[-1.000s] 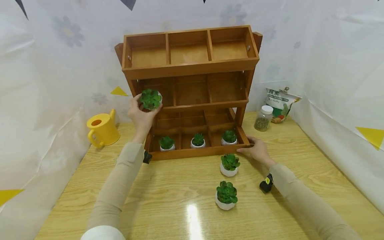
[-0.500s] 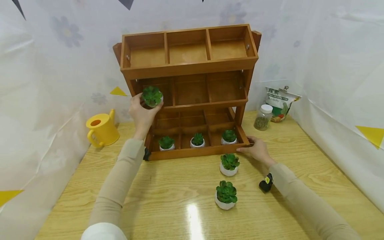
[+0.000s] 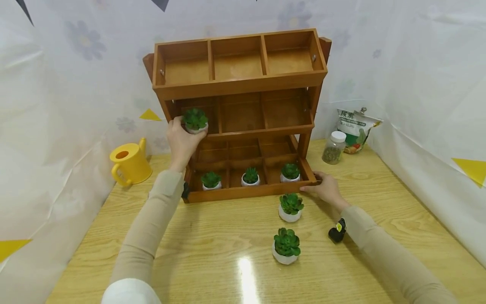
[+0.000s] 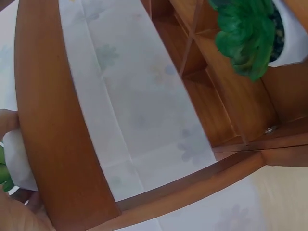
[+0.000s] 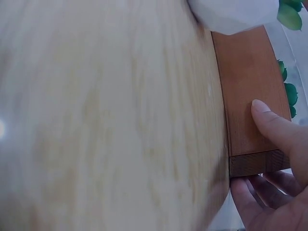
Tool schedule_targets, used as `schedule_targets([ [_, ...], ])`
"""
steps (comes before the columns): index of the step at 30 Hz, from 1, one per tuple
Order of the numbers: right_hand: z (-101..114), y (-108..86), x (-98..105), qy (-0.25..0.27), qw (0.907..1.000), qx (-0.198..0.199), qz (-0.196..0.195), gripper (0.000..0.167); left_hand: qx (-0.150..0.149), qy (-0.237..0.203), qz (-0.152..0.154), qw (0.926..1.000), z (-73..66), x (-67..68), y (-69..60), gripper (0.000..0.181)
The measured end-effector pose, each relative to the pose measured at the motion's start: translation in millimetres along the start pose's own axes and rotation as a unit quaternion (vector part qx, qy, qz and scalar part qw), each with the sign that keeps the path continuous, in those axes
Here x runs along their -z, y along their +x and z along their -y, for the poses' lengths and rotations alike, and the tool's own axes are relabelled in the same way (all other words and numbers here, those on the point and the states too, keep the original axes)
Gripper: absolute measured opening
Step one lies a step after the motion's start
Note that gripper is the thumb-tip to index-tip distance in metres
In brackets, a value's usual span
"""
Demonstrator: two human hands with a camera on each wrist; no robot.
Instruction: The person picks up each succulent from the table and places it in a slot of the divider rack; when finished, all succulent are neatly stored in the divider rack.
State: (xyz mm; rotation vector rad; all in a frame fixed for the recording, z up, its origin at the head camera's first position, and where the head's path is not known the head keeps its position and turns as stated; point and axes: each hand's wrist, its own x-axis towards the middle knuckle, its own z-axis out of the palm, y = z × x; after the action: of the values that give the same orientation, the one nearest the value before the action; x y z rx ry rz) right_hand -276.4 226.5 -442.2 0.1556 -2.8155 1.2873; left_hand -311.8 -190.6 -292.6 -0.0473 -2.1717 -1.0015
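My left hand (image 3: 181, 141) grips a potted succulent (image 3: 195, 119) in a white pot at the left compartment of the middle tier of a brown wooden plant shelf (image 3: 243, 135). Whether the pot touches the compartment floor cannot be told. In the left wrist view, part of the white pot (image 4: 19, 161) shows between my fingers, behind the tier's front board. My right hand (image 3: 326, 191) holds the bottom tier's front right corner, the thumb (image 5: 269, 120) on the front face and the fingers round the end. Two potted succulents, one nearer (image 3: 286, 247) and one farther (image 3: 290, 207), stand on the table.
The bottom tier holds three small potted succulents, left (image 3: 211, 180), middle (image 3: 250, 176) and right (image 3: 290, 173). A yellow watering can (image 3: 130, 164) stands left of the shelf. Right of it are a white-lidded jar (image 3: 334, 147) and a clipped bag (image 3: 357, 130).
My left hand has tilted the potted succulent more upright and shifted it slightly right, into the middle tier's left compartment. My right hand stays on the shelf corner.
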Motion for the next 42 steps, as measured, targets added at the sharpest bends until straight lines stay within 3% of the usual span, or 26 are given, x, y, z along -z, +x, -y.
schedule_targets([
  [12, -2, 0.8, -1, 0.0, 1.0, -0.003, -0.001, 0.08, 0.031, 0.042, 0.054, 0.9971, -7.1, 4.4, 7.6, 0.063],
  [26, 0, 0.5, 0, -0.002, 1.0, -0.002, 0.003, 0.079, 0.073, 0.08, 0.11, 0.9881, -16.9, 7.5, 16.9, 0.072],
  [42, 0, 1.4, 0, -0.003, 1.0, -0.004, 0.002, 0.078, 0.083, 0.07, 0.114, 0.9875, -22.4, 9.5, 15.4, 0.075],
])
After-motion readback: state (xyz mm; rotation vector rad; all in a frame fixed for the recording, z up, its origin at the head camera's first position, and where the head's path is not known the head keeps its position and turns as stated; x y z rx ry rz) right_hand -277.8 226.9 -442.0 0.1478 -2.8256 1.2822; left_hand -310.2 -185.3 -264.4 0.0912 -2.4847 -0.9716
